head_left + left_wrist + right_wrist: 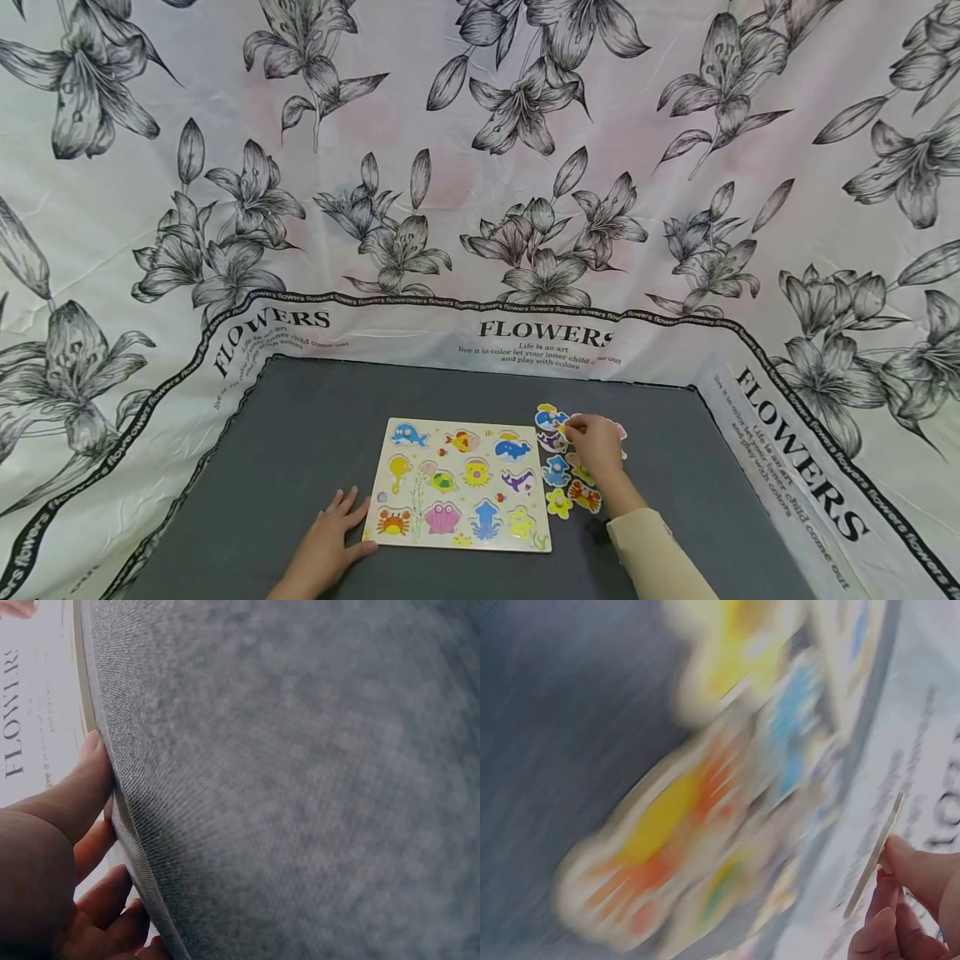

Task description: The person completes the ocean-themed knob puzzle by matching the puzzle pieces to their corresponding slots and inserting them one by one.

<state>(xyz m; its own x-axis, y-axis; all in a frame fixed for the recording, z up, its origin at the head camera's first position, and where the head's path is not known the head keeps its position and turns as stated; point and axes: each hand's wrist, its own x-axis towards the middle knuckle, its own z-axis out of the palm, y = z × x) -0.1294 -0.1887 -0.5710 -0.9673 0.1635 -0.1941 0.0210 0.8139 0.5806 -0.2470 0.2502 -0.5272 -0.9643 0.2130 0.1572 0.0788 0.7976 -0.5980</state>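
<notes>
A pale wooden puzzle board (517,543) printed with coloured sea animals lies flat on the grey tabletop. My left hand (332,529) rests at its lower left corner, fingers spread, with the thumb near the board's edge. To the right of the board, my right hand (598,450) pinches a thin flat puzzle piece (874,856) between thumb and fingers, above the loose pieces. Only the edge of that piece shows in the right wrist view, so its picture is hidden. Beneath are a crab piece (585,496), a yellow star piece (558,502) and a blue piece (557,471).
A whale piece (551,417) and several others lie in a cluster along the board's right side, partly covered by the right hand. The grey tabletop (300,433) is bounded at the back and sides by white flower-printed cloth (420,333).
</notes>
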